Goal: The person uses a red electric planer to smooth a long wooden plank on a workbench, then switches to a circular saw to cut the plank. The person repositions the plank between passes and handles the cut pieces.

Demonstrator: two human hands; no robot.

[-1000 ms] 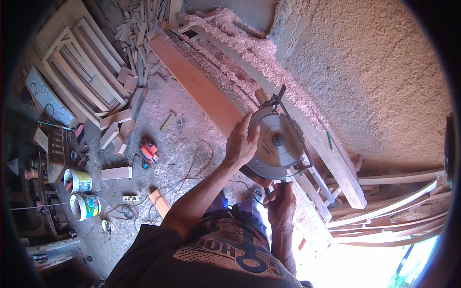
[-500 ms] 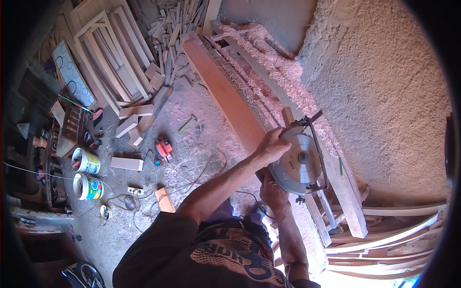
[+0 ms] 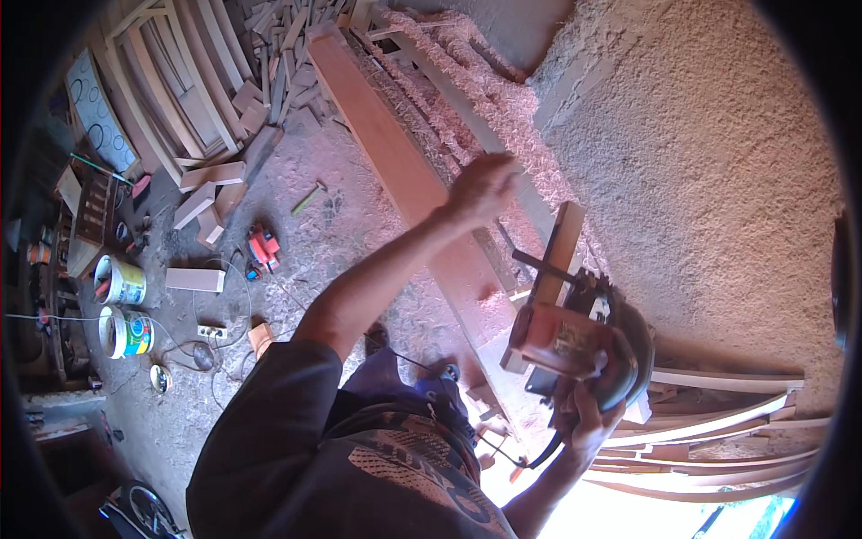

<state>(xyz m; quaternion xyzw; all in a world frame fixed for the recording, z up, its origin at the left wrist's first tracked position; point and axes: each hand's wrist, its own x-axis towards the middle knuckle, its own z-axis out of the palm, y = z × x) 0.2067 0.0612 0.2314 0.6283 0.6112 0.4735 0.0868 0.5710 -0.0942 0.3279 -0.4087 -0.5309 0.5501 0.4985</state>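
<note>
My left hand (image 3: 482,187) is raised over the long reddish board (image 3: 368,135) and the shaving-covered beams (image 3: 431,72). Its fingers are curled; what they hold, if anything, is hidden. My right hand (image 3: 584,418) grips the handle of a circular saw (image 3: 579,337) with a red motor housing, held at the right of the long board, its blade mostly hidden. A short piece of timber (image 3: 566,225) lies behind the saw, sticking out beyond it. A black cord runs down from my right hand.
Leaning frames (image 3: 184,81), scrap wood (image 3: 287,45), a hammer (image 3: 308,198), a red power tool (image 3: 263,247), two buckets (image 3: 121,279) and a power strip (image 3: 212,331) with cords lie to the left. A rough wall (image 3: 682,180) rises right, above curved boards (image 3: 718,427).
My left hand has let go of the saw and moved up and away from it. My right hand has turned the saw so its red motor side now shows instead of the blade.
</note>
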